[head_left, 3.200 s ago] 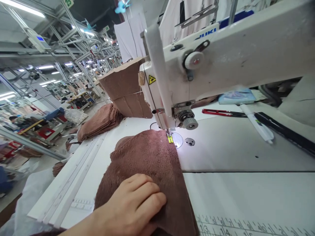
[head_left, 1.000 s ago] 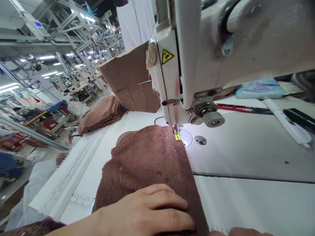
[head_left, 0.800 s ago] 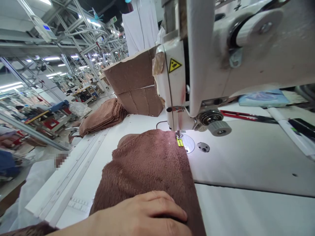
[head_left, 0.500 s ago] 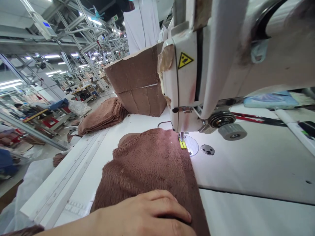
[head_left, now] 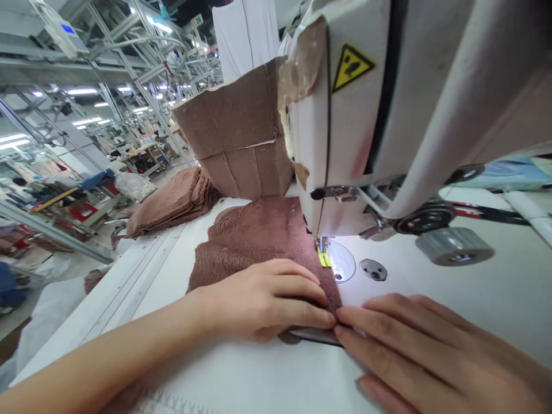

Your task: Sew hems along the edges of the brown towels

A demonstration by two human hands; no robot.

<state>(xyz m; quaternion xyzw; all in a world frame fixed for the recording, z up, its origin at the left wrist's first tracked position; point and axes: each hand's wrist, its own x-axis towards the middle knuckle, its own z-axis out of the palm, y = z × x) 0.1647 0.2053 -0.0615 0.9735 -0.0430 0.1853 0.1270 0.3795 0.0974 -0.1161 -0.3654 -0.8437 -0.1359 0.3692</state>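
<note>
The left hand [head_left: 267,299] lies flat, fingers open, pressing the brown cloth [head_left: 259,241] just near of the presser foot [head_left: 322,257]. The right hand [head_left: 414,345], fingers extended, touches the cloth's near edge. The hem looks nearly sewn through; next the edge must run straight under the foot.

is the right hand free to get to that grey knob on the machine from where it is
Probably yes. The right hand lies flat on the table, fingertips at the brown fabric edge, holding nothing. The grey knob sits just beyond it with only bare tabletop between.
</note>
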